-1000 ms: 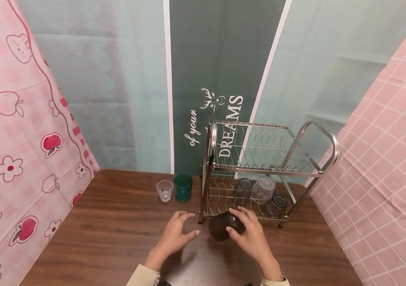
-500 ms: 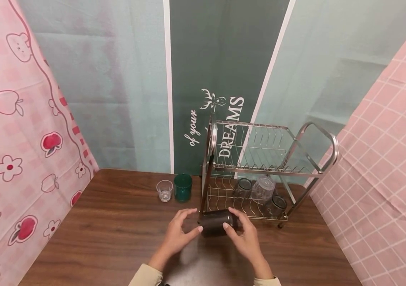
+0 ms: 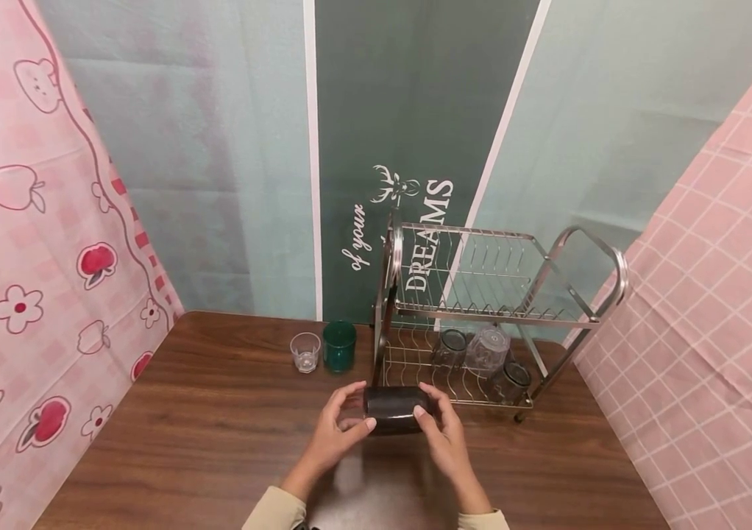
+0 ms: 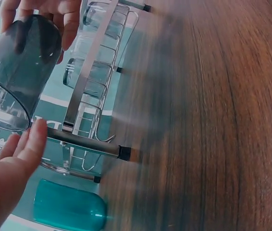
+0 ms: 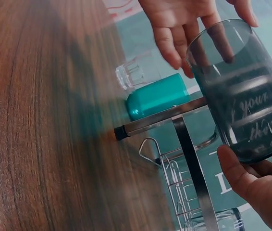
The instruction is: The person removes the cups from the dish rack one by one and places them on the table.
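Observation:
A dark grey see-through drinking glass (image 3: 394, 410) lies on its side in the air in front of the rack. My right hand (image 3: 445, 438) grips its base end between thumb and fingers. At the rim end is my left hand (image 3: 331, 440), its fingers extended and the fingertips at the rim; whether they press on it I cannot tell. In the left wrist view the mouth of the tinted glass (image 4: 25, 62) faces the left palm. Seen from the right wrist, some left fingers show through the wall of the glass (image 5: 246, 96).
A two-tier metal dish rack (image 3: 495, 319) stands right of centre. Its lower tier holds a dark glass (image 3: 449, 350), a clear glass (image 3: 488, 350) and another dark glass (image 3: 510, 383). Left of it stand a green cup (image 3: 339, 346) and a small clear cup (image 3: 306, 353) on the wooden table (image 3: 217, 442).
The dark glass has moved left and turned from tilted to level, its rim end coming to the left hand. My right hand has shifted left with it; the left has barely moved.

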The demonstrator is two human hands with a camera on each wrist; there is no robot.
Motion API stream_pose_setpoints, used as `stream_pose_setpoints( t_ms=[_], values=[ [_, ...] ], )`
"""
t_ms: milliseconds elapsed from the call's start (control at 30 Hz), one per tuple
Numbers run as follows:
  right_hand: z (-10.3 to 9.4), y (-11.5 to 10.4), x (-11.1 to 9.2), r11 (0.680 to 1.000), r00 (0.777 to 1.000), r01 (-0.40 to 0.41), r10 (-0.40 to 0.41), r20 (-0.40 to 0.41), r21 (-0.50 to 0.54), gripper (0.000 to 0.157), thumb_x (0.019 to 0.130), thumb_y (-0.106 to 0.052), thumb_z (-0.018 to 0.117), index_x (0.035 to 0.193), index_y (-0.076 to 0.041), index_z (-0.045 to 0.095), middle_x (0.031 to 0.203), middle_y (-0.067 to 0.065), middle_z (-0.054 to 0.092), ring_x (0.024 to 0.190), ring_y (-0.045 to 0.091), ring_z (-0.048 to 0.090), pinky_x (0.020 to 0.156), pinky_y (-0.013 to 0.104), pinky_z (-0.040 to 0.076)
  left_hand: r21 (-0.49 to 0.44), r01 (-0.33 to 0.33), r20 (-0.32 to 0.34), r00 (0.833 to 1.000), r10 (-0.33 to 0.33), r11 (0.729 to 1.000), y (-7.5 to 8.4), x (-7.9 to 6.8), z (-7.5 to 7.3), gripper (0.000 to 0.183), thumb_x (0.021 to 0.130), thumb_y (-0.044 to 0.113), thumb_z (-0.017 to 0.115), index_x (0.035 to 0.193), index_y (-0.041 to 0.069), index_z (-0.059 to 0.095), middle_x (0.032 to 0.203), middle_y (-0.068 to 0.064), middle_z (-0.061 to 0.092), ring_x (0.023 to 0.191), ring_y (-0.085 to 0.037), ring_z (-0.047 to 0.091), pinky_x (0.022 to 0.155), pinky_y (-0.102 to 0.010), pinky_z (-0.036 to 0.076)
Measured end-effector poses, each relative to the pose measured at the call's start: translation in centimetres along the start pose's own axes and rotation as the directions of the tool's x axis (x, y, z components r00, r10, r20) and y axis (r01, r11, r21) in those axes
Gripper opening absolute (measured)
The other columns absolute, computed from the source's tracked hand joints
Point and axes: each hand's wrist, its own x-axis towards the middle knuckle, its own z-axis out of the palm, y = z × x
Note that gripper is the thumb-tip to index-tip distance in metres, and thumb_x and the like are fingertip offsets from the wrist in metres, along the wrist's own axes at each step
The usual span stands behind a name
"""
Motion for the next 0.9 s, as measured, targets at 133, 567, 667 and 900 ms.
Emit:
stream_pose_setpoints(
  t_ms=[133, 567, 667, 900],
  values=[
    [0.0, 0.6, -0.1, 0.999, 0.999, -0.036, 0.036, 0.004, 0.025, 0.035, 0.090, 0.003, 0.054, 0.125, 0.003, 0.051, 0.125, 0.022, 0.051, 0.108, 0.017, 0.051, 0.084, 0.018, 0.042, -0.021, -0.006, -0.004, 1.000, 0.006, 1.000, 0.1, 0.0, 0.1, 0.057, 0.077, -0.009, 0.066, 0.127, -0.015, 0.042, 0.121, -0.030, 0.044, 0.105, -0.046, 0.045, 0.077, -0.042, 0.050],
    [0.0, -3.1, 0.2, 1.000, 0.999, -0.020, 0.021, 0.030, -0.017, 0.034, 0.088, 0.004, 0.055, 0.121, 0.009, 0.051, 0.120, 0.025, 0.054, 0.105, 0.022, 0.054, 0.082, 0.021, 0.044, -0.034, -0.054, 0.015, 0.998, 0.054, 0.998, 0.0, 0.0, -0.3, 0.054, 0.075, -0.011, 0.066, 0.125, -0.014, 0.044, 0.116, -0.032, 0.045, 0.099, -0.044, 0.047, 0.073, -0.042, 0.051],
    [0.0, -3.4, 0.2, 0.999, 0.999, -0.038, 0.039, 0.027, -0.038, 0.033, 0.088, 0.004, 0.056, 0.121, 0.008, 0.052, 0.119, 0.024, 0.054, 0.104, 0.022, 0.054, 0.081, 0.022, 0.044, -0.036, -0.062, 0.020, 0.998, 0.062, 0.997, -0.7, 0.1, -0.5, 0.054, 0.075, -0.011, 0.067, 0.124, -0.015, 0.044, 0.115, -0.031, 0.046, 0.099, -0.042, 0.048, 0.072, -0.043, 0.051],
    [-0.3, -3.8, 0.3, 0.990, 0.996, 0.039, -0.028, 0.085, -0.134, 0.040, 0.085, 0.003, 0.059, 0.125, 0.004, 0.051, 0.116, 0.022, 0.057, 0.103, 0.036, 0.054, 0.076, 0.036, 0.050, 0.020, -0.131, 0.002, 0.991, 0.131, 0.991, -1.7, 0.4, -1.6, 0.053, 0.071, -0.012, 0.070, 0.120, -0.009, 0.050, 0.111, -0.030, 0.049, 0.094, -0.039, 0.050, 0.067, -0.037, 0.052]
  ],
)
